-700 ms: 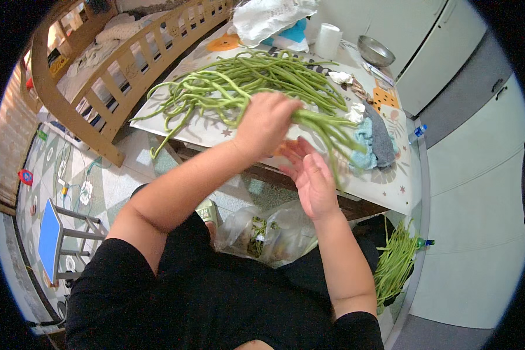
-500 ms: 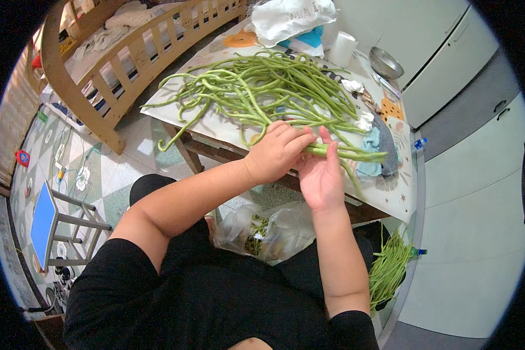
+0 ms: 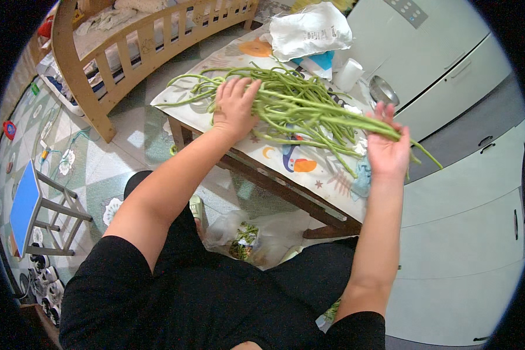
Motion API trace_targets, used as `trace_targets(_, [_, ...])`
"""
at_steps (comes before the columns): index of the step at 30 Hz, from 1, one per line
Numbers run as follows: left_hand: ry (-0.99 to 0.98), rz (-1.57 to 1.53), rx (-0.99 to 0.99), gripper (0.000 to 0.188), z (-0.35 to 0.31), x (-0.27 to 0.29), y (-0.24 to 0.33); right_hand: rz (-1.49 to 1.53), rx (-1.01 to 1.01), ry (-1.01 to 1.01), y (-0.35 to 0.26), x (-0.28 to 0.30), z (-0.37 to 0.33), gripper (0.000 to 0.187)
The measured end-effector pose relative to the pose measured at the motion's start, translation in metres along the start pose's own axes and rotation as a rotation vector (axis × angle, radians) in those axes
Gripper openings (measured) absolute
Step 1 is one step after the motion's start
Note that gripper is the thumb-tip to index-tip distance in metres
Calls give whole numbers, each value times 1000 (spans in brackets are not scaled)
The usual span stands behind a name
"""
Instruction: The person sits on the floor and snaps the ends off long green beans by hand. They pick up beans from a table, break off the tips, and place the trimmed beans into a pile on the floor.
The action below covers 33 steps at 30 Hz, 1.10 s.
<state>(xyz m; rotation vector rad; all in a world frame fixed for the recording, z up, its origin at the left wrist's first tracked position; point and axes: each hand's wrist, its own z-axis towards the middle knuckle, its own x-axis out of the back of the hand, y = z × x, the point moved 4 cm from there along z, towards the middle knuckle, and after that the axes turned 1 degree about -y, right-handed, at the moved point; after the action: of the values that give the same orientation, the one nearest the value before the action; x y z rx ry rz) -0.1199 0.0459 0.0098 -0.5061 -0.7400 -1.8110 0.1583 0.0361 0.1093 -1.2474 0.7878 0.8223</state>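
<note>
A long bunch of green yardlong beans (image 3: 326, 111) stretches across the table between my two hands. My left hand (image 3: 235, 108) is closed over the bunch at its left part, fingers wrapped on the beans. My right hand (image 3: 389, 143) is palm up at the table's right side, with the bunch across its palm between thumb and fingers. Several bean ends stick out past it to the right, and it looks slightly smeared. More yardlong beans lie in a pile on the table beneath the bunch.
The low table (image 3: 309, 175) has a patterned cover. On its far side are a white bag (image 3: 311, 30), a white paper roll (image 3: 349, 74) and a metal bowl (image 3: 383, 91). A plastic bag (image 3: 224, 228) with bean scraps sits by my legs. A blue-topped stool (image 3: 23, 195) stands left.
My hands have moved apart, the left to the left and the right to the right, with the bunch now stretched between them. The view has shifted as well.
</note>
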Motion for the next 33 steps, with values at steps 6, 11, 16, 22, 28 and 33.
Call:
trace_targets(6, [1, 31, 120, 70, -6, -3, -11, -96, 213, -144, -96, -35, 49, 37])
trace_targets(11, [-65, 40, 132, 56, -7, -10, -15, -227, 356, -210, -135, -73, 47, 38])
trace_targets(16, [4, 37, 27, 51, -8, -7, -9, -312, 348, -74, -129, -81, 41, 36])
trace_targets(22, [46, -37, -98, 46, -9, 1, 1, -546, 375, -97, -122, -88, 31, 27])
trace_targets(28, [42, -89, -221, 38, -12, 1, 7, -499, 481, -206, -139, -112, 17, 25])
trace_targets(33, [45, -295, -301, 38, -22, 8, 41, -412, 396, -389, -137, -121, 3, 24])
